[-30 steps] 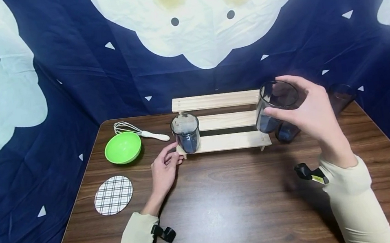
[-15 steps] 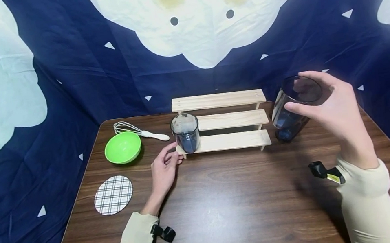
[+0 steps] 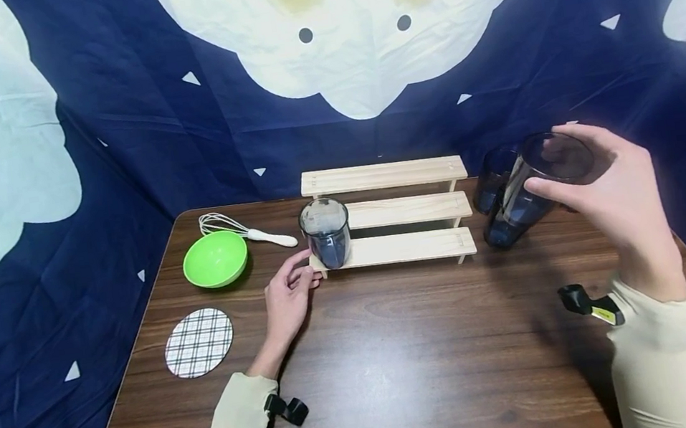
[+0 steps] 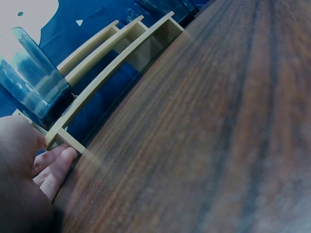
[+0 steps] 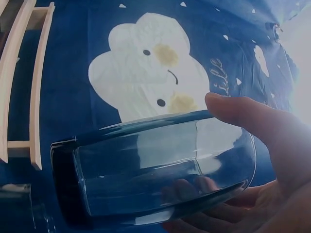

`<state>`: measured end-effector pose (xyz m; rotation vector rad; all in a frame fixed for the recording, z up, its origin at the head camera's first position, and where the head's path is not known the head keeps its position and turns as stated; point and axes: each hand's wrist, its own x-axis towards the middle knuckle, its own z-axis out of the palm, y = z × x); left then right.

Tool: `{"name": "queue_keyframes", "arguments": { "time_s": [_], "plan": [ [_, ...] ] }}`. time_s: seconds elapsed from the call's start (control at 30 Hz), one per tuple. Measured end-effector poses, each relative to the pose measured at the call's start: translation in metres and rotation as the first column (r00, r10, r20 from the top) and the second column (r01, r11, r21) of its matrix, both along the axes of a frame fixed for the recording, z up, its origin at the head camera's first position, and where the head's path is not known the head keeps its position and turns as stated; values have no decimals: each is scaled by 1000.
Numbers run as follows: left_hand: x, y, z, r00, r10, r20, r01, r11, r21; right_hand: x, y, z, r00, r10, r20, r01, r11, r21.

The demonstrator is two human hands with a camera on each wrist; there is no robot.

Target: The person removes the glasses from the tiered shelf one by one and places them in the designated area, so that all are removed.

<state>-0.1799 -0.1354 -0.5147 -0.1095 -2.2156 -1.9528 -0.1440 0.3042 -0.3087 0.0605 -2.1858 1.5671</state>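
My right hand [image 3: 622, 206] grips a dark tinted drinking glass [image 5: 146, 170] around its upper part, thumb on one side and fingers on the other. The glass is raised and tilted, right of a three-step wooden display rack [image 3: 409, 247]. Another tinted glass [image 3: 490, 184] stands behind it, and dark glass shows below, largely covered. On the rack's lowest step, at its left end, stands a similar glass [image 3: 327, 234]. My left hand [image 3: 288, 301] holds that end of the rack, its fingers [image 4: 56, 174] curled by the end leg in the left wrist view.
A green bowl [image 3: 215, 260] sits at the table's back left, with a white whisk [image 3: 254, 234] behind it. Nearer lies a round checked coaster [image 3: 199, 343]. A dark blue cloud-print curtain [image 3: 177, 142] hangs behind the wooden table [image 3: 417, 378].
My right hand has carried its glass rightward, away from the rack's right end, uncovering another glass behind. My left hand and the glass on the rack have stayed put.
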Motion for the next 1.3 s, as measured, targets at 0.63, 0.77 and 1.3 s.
{"name": "queue_keyframes", "arguments": {
  "time_s": [0.63, 0.77, 1.3],
  "plan": [
    [1, 1, 0, 1000, 19, 12, -19, 1000, -20, 13, 50, 3, 998, -31, 57, 38, 992, -123],
    [1, 1, 0, 1000, 19, 18, -19, 1000, -21, 14, 60, 3, 996, -46, 83, 54, 994, -91],
    [0, -1, 1, 1000, 12, 11, -12, 1000, -17, 4, 87, -6, 958, -123, 258, 64, 972, 226]
  ]
}}
